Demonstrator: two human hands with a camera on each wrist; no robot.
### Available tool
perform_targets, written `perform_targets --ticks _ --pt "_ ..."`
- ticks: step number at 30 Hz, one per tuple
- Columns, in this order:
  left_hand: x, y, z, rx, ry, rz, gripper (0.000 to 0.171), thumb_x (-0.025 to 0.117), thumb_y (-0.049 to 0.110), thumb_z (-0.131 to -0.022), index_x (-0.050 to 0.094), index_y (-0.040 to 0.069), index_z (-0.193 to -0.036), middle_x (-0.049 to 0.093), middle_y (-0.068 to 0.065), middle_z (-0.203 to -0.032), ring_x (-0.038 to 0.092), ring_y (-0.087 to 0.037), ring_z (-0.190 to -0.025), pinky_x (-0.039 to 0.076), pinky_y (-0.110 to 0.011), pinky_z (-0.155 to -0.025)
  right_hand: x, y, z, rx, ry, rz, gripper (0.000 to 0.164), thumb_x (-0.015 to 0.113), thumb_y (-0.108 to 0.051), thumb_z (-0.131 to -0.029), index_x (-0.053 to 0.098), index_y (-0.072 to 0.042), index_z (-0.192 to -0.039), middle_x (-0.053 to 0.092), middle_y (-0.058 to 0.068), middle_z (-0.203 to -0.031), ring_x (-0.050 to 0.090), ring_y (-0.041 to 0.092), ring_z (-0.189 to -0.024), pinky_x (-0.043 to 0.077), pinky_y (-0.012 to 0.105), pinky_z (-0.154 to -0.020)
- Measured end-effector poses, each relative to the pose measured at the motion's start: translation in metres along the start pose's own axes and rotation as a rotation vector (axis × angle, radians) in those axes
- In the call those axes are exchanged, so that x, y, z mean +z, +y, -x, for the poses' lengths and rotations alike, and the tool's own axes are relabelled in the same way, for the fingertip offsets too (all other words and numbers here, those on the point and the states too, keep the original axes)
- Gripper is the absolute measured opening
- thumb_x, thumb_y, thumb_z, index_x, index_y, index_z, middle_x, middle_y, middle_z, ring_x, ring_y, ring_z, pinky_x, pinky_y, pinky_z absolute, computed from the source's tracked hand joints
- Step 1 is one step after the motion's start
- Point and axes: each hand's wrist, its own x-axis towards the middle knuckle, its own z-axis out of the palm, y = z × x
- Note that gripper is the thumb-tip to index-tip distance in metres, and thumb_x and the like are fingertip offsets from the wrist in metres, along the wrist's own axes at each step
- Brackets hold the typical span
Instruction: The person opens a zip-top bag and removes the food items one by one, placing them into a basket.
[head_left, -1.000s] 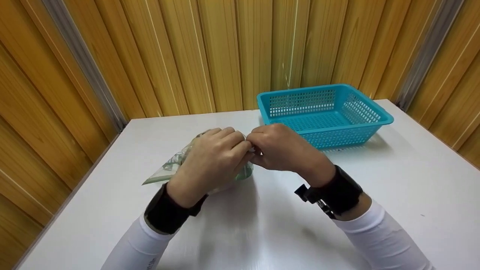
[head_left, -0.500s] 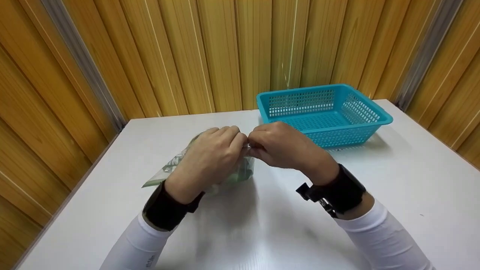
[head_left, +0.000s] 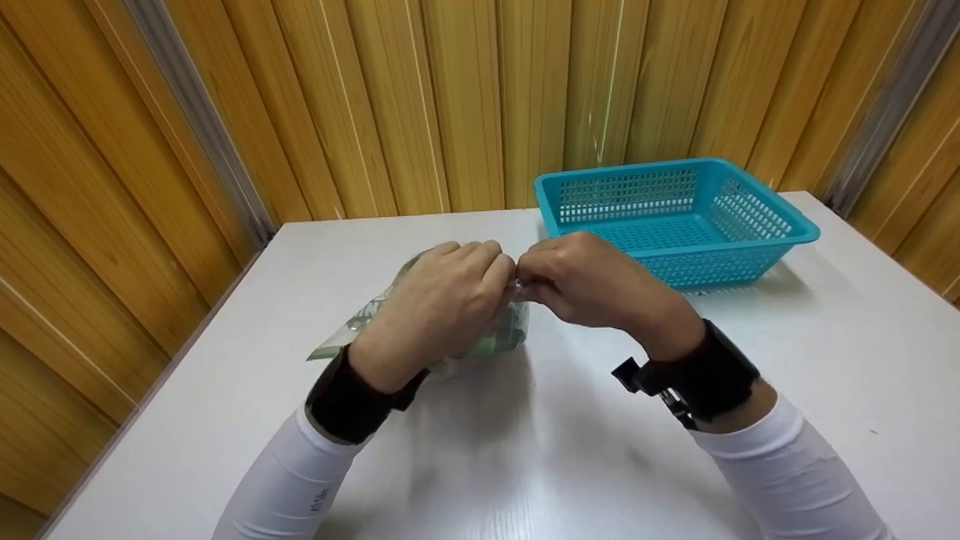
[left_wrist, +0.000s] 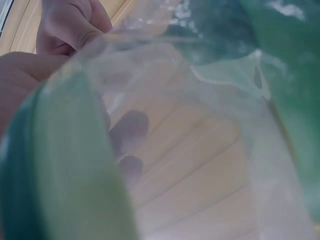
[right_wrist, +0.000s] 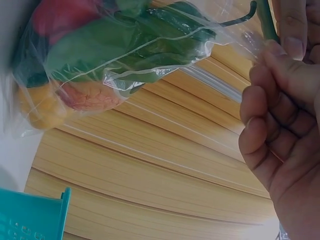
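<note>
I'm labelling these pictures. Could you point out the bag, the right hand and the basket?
Bag (head_left: 346, 339): head view, on the clear film of its left corner.
Right hand (head_left: 590, 279): head view, on the back of the hand.
Basket (head_left: 709, 266): head view, on its front wall.

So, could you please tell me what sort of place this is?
Probably an indoor work booth: wood-grain wall panels meet at grey corner strips, close around a white table.

Clear, green-edged bag, turquoise grid-patterned basket, white table, 2 black wristbands, yellow-brown wood-grain wall
</note>
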Motion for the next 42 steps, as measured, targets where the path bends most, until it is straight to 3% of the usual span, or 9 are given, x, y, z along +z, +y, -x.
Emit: perform_targets --ticks 6,16,28,42 --pt "0.0 -0.001 0.0 0.003 0.024 0.001 0.021 0.056 0.016 -0.098 0.054 0.007 -0.079 0.048 -0.002 -0.07 0.046 -0.018 -0.059 0.041 -0.03 -0.055 -0.001 0.002 0.001 0.0 0.024 -0.01 0.015 0.076 -0.015 -0.087 0.067 -0.009 -0.077 0.06 0.0 -0.067 0.051 0.011 -0.06 0.045 0.025 -0.056" --pt "-0.002 -0.009 0.002 -0.018 0.065 -0.019 0.014 0.056 0.011 -0.094 0.06 0.006 -0.082 0.057 -0.003 -0.071 0.053 -0.018 -0.058 0.041 -0.03 -0.053 -0.01 0.009 0.003 0.05 0.051 0.035 0.01 0.077 -0.011 -0.086 0.07 -0.009 -0.08 0.064 0.001 -0.07 0.054 0.012 -0.062 0.047 0.026 -0.058" --pt "-0.007 -0.012 0.004 -0.027 0.006 -0.018 0.014 0.057 0.014 -0.095 0.063 0.004 -0.088 0.063 -0.005 -0.077 0.059 -0.02 -0.063 0.043 -0.031 -0.054 -0.013 0.012 0.005 0.081 0.061 0.052 0.009 0.077 -0.011 -0.086 0.07 -0.008 -0.081 0.067 0.002 -0.073 0.06 0.014 -0.064 0.051 0.027 -0.06" --pt "-0.008 -0.016 0.006 -0.039 -0.007 -0.076 0.022 0.059 0.019 -0.095 0.055 0.006 -0.078 0.057 -0.004 -0.072 0.056 -0.02 -0.062 0.042 -0.032 -0.053 -0.015 0.018 0.006 0.153 0.111 0.099 0.011 0.077 -0.012 -0.086 0.069 -0.006 -0.082 0.067 0.004 -0.073 0.058 0.016 -0.064 0.05 0.028 -0.059"
